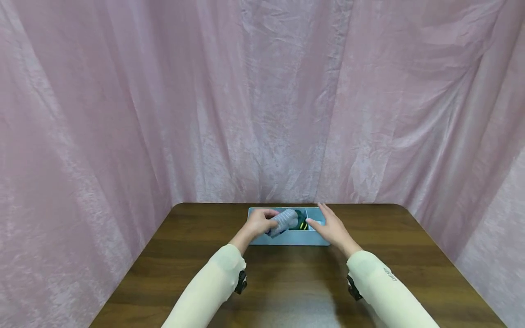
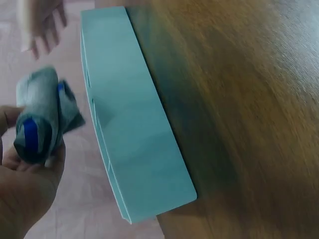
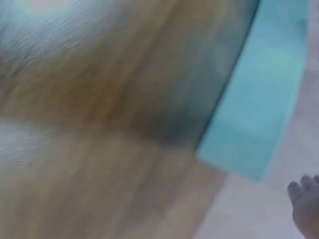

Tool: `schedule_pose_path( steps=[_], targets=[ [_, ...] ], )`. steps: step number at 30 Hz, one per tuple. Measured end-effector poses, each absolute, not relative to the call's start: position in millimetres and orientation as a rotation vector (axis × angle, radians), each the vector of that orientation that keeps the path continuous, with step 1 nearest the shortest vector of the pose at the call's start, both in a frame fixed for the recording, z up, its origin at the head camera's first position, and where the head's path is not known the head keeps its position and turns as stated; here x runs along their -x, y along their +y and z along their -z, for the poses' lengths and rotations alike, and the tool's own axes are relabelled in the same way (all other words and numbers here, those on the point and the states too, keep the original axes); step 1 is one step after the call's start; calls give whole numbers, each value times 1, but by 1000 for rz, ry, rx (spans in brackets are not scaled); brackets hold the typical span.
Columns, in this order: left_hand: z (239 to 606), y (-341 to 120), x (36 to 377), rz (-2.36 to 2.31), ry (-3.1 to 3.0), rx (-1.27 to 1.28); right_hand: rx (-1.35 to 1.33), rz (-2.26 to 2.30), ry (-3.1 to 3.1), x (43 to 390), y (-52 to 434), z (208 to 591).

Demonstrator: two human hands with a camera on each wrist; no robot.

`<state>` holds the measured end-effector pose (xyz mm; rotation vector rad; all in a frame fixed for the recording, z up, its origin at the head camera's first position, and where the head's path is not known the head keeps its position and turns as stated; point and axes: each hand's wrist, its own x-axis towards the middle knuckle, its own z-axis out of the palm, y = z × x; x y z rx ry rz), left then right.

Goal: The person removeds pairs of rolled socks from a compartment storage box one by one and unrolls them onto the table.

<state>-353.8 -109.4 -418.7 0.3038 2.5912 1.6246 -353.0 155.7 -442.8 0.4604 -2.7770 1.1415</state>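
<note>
My left hand [image 1: 259, 222] grips a rolled-up grey striped cloth [image 1: 283, 222] over the left part of a light blue divided box [image 1: 289, 238]. In the left wrist view, blue patches show on the rolled cloth [image 2: 40, 117], and one end of it hangs loose. A dark green item with yellow stripes [image 1: 302, 223] lies in a compartment beside the cloth. Over the box's right end is my right hand [image 1: 333, 230], its fingers extended and thumb apart, holding nothing. Part of the box's inside is hidden behind the left hand and the cloth.
The box stands near the far edge of a brown wooden table [image 1: 287, 282]. Behind the table hangs a pink curtain [image 1: 262, 114]. A white divider [image 1: 307, 214] splits the box toward its right end.
</note>
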Motion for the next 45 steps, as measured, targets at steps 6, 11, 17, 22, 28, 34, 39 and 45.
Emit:
schedule_pose_path(
  steps=[6, 11, 17, 22, 28, 34, 39, 45],
  targets=[
    [415, -110, 345, -1491, 2540, -521, -786, -1373, -2762, 341, 130, 417],
    [414, -110, 337, -1474, 2486, -621, -889, -1507, -2765, 332, 121, 425],
    [422, -116, 328, -1453, 2468, -656, -914, -1567, -2724, 322, 116, 437],
    [434, -126, 319, -1437, 2456, -674, -873, -1631, -2703, 310, 112, 441],
    [448, -144, 310, -1507, 2365, -639, -752, -1791, -2670, 295, 106, 443],
    [451, -158, 296, -1552, 2243, -644, -771, -1918, -2681, 282, 96, 449],
    [454, -168, 283, -1526, 2210, -624, -924, -1676, -2706, 276, 90, 457],
    [462, -177, 269, -1553, 2156, -569, -1064, -1428, -2703, 265, 81, 464]
  ],
)
